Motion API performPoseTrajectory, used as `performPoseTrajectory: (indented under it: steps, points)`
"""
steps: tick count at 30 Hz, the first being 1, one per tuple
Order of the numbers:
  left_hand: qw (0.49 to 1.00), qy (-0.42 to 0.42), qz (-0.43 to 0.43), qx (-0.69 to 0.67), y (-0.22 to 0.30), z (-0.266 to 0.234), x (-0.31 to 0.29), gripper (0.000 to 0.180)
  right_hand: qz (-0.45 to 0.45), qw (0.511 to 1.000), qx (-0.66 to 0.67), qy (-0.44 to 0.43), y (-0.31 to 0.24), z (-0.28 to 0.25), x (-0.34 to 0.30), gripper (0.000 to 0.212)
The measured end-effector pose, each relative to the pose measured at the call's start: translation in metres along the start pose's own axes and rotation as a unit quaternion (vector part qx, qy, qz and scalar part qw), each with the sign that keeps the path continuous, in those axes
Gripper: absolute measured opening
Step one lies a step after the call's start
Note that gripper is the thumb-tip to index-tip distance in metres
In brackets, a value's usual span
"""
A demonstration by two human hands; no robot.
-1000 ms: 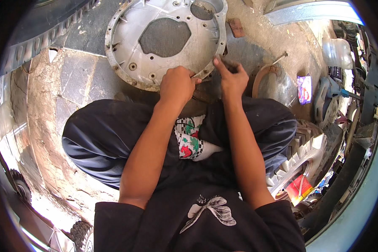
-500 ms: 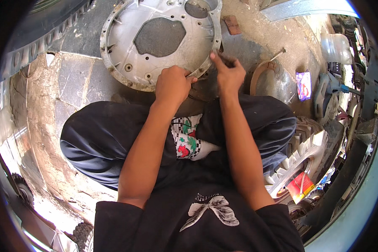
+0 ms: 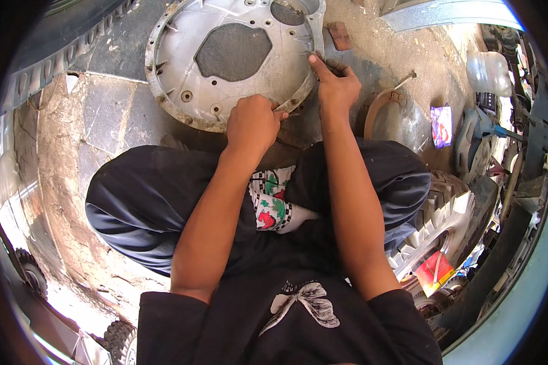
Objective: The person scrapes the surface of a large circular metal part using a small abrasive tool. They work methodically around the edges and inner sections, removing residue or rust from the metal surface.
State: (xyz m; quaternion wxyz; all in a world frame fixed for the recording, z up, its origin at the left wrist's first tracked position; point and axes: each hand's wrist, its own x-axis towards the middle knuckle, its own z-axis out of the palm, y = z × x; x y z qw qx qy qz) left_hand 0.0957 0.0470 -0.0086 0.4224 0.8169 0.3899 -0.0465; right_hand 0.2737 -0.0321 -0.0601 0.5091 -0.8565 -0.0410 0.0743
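Observation:
A round grey metal bell housing [image 3: 176, 67] lies in front of my crossed legs, with a large many-sided opening in its middle and bolt holes round its flange. My left hand [image 3: 252, 125] is closed over the near edge of that flange, its thumb poking out to the right. At the right side of the flange is my right hand [image 3: 337, 88], thumb pressed on the rim and fingers curled by the outer edge. The undersides of both hands are hidden, so anything small inside them does not show.
To the right lie a brown-red block [image 3: 340, 36], a curved rusty metal band [image 3: 377, 109], a purple packet [image 3: 441, 126] and a clear plastic bottle [image 3: 489, 73]. A large tyre [image 3: 447, 207] stands by my right knee. Another tyre [image 3: 73, 30] fills the far left.
My right hand has slid a little farther away along the right side of the flange. The left hand stays at the near edge, and the housing has barely shifted.

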Motion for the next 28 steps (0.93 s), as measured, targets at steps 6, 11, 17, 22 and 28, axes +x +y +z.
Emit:
performPoseTrajectory:
  steps: [6, 11, 17, 22, 28]
  points:
    - [1.0, -0.008, -0.017, -0.013, 0.005, -0.011, 0.004, 0.03, 0.025, 0.998, 0.054, -0.003, 0.006, -0.011, -0.022, 0.061]
    - [1.0, -0.006, -0.022, -0.008, 0.001, -0.006, 0.003, 0.03, 0.024, 0.999, -0.045, 0.004, -0.028, -0.002, -0.008, 0.05]
    - [0.999, -0.016, -0.041, -0.004, 0.012, -0.013, 0.002, 0.031, 0.033, 0.999, -0.018, 0.01, -0.02, 0.004, 0.011, 0.059]
    - [0.998, -0.027, -0.054, 0.008, 0.011, -0.015, 0.002, 0.032, 0.023, 0.999, 0.035, 0.009, -0.002, -0.001, -0.003, 0.059]
    - [0.997, -0.023, -0.066, 0.017, 0.017, -0.019, 0.001, 0.033, 0.014, 0.999, 0.023, 0.018, -0.018, 0.013, 0.023, 0.052]
